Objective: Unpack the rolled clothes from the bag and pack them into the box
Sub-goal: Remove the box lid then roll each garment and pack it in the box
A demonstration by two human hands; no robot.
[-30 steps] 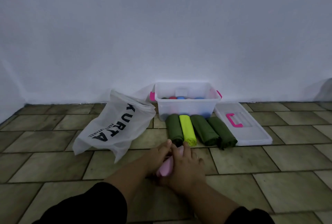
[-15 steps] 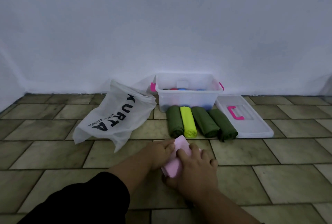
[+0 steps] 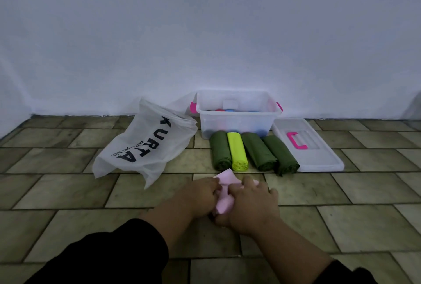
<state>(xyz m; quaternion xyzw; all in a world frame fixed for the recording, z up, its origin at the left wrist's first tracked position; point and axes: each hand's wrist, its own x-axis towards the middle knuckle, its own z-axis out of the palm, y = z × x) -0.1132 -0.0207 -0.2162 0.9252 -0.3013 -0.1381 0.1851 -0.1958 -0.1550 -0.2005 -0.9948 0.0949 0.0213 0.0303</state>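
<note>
Head view is showing both hands, left (image 3: 200, 194) and right (image 3: 249, 206), clamping a crumpled pink cloth (image 3: 225, 190) on the floor (image 3: 341, 215). Four rolls (image 3: 252, 151) are lying between it and the box (image 3: 237, 115), beside the bag (image 3: 145, 147).

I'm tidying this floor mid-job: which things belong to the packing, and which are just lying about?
Part of the job:
white bag
clear box
four rolled clothes
pink cloth in left hand and right hand

Lying about:
box lid

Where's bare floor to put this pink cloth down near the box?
Bare tiles lie right of both hands, below the lid, and left of them, below the bag. It is crowded directly before the box: four rolls lie side by side there.
</note>
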